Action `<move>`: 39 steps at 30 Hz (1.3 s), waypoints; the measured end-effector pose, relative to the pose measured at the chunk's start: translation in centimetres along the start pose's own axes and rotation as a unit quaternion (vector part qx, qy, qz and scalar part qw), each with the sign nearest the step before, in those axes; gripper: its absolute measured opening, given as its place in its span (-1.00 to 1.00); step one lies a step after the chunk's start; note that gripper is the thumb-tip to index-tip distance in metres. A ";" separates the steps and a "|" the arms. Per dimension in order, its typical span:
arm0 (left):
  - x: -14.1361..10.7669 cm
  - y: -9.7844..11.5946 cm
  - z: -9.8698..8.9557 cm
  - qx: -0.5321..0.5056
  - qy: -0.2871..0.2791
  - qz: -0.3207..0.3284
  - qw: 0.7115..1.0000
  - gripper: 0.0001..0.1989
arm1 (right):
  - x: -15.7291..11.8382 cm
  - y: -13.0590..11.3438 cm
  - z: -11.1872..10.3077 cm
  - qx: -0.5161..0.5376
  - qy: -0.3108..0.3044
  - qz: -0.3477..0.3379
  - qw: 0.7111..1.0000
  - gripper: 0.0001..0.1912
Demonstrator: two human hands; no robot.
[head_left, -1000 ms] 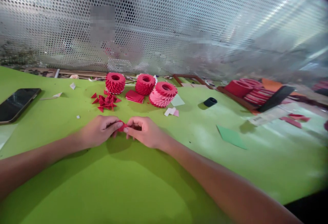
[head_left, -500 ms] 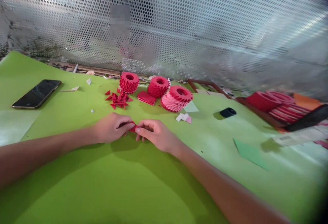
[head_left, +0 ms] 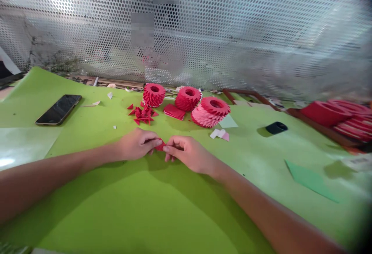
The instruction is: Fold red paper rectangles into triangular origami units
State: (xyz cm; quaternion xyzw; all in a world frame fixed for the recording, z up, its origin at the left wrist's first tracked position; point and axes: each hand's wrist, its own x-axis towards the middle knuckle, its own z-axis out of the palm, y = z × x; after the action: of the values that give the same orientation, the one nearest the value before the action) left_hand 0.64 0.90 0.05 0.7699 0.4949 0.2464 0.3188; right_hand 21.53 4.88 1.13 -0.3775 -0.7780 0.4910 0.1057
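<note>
Left hand (head_left: 138, 144): bare, slim fingers, short fingernails (head_left: 159, 142).
Right hand (head_left: 188, 154): bare, slim fingers, short fingernails (head_left: 166, 149).
Left forearm (head_left: 52, 165): bare up to frame edge, slender.
Right forearm (head_left: 261, 207): bare up to frame edge, slender.

From here I see a phone (head_left: 58, 109) on the green table (head_left: 122, 215), with red and pink paper rings (head_left: 187, 99) beyond it, loose red triangles (head_left: 142, 114) beside them, a black roll (head_left: 276, 128), a green sheet (head_left: 309, 180), and a perforated metal screen (head_left: 232, 33) behind.
</note>
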 end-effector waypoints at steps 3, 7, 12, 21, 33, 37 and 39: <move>0.2 0.1 0.0 0.008 0.001 0.013 1.000 -0.65 | 0.1 0.1 0.0 -0.033 -0.005 -0.018 0.999 -0.67; 0.3 -0.1 0.0 0.004 -0.004 0.041 0.999 -0.69 | 0.5 0.4 0.2 -0.056 0.005 -0.045 0.997 -0.68; 0.1 0.0 -0.1 0.005 0.012 0.018 1.000 -0.64 | 0.5 0.4 0.4 -0.027 0.034 -0.065 0.997 -0.68; 0.0 -0.3 -0.1 -0.001 0.009 0.006 1.000 -0.66 | 0.5 0.3 0.5 0.026 0.021 -0.062 0.998 -0.70; -0.1 -0.6 -0.2 -0.007 -0.023 0.026 0.999 -0.64 | 0.5 0.4 0.3 0.005 0.017 -0.059 0.998 -0.72; -0.1 -0.7 -0.2 -0.004 -0.035 0.024 0.999 -0.63 | 0.3 0.4 0.2 -0.016 0.012 -0.064 0.998 -0.70; -0.1 -0.7 -0.1 -0.004 -0.036 0.022 0.999 -0.64 | 0.3 0.4 0.2 -0.010 0.004 -0.065 0.998 -0.70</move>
State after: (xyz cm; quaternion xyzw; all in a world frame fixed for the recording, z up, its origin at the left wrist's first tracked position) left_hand 0.09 1.01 -0.34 0.7878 0.4651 0.2270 0.3340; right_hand 21.40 5.03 0.64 -0.3292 -0.8052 0.4741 0.1363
